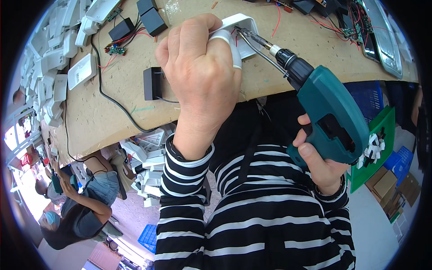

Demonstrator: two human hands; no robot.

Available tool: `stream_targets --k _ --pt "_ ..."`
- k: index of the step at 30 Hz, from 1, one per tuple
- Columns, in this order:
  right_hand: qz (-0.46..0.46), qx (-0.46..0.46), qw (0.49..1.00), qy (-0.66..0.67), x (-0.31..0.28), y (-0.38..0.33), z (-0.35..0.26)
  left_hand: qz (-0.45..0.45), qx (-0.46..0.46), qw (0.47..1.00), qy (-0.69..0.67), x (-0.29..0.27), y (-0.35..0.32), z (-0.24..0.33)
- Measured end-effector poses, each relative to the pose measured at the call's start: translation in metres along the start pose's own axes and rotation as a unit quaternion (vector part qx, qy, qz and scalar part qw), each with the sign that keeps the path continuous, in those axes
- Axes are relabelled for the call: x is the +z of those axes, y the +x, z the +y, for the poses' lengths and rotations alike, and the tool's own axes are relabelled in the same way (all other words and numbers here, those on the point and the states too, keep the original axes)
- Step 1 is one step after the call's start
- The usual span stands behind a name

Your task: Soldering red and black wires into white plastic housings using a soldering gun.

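My left hand is closed around a white plastic casing near the table's front edge. A white band wraps one of its fingers, and a bit of red wire shows inside the casing. My right hand grips a green soldering gun by its handle. Beside its hot tip runs a thin curved metal tube. The tip reaches into the casing, close to my left fingers; whether it touches anything there I cannot tell. Left of my left wrist stands a black box-shaped part with a thin dark lead.
White casings lie heaped at the left, more below the table edge. Black boxes, wired boards and a black cable rest on the table. A green tray stands right. A masked person sits left.
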State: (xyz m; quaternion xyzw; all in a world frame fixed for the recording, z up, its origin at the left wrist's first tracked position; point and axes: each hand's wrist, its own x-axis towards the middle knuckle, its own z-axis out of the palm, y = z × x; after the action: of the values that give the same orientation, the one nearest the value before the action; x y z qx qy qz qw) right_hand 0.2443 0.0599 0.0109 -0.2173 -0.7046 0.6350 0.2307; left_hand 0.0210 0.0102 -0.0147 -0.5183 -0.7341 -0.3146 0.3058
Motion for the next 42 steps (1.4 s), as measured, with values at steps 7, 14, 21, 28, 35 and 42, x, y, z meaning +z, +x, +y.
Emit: stream_targets --k 7,14,21,28,35,42 --pt "-0.012 -0.021 0.998 -0.054 -0.0016 0.0044 -0.0045 -0.005 -0.001 1.000 0.003 0.0003 -0.0003 -0.0003" --pt "-0.013 0.000 0.999 -0.047 -0.0022 0.0039 -0.0062 -0.014 -0.007 1.000 0.002 -0.0009 0.0006 0.0006" --pt "0.001 0.000 0.998 -0.060 -0.0022 0.0042 -0.0062 -0.011 -0.006 1.000 -0.001 0.0003 -0.0001 0.0008" --pt "0.017 0.011 1.000 -0.023 0.0002 0.0036 -0.0050 -0.002 0.000 1.000 0.001 0.0015 0.0007 0.0000" --pt "-0.007 0.010 0.999 -0.030 -0.0016 0.0047 -0.0062 -0.019 -0.010 1.000 0.003 -0.0007 0.0006 -0.0002" --pt "-0.013 -0.018 0.999 -0.038 -0.0023 0.0016 -0.0029 -0.010 -0.008 1.000 0.002 0.0000 0.0008 0.0005"
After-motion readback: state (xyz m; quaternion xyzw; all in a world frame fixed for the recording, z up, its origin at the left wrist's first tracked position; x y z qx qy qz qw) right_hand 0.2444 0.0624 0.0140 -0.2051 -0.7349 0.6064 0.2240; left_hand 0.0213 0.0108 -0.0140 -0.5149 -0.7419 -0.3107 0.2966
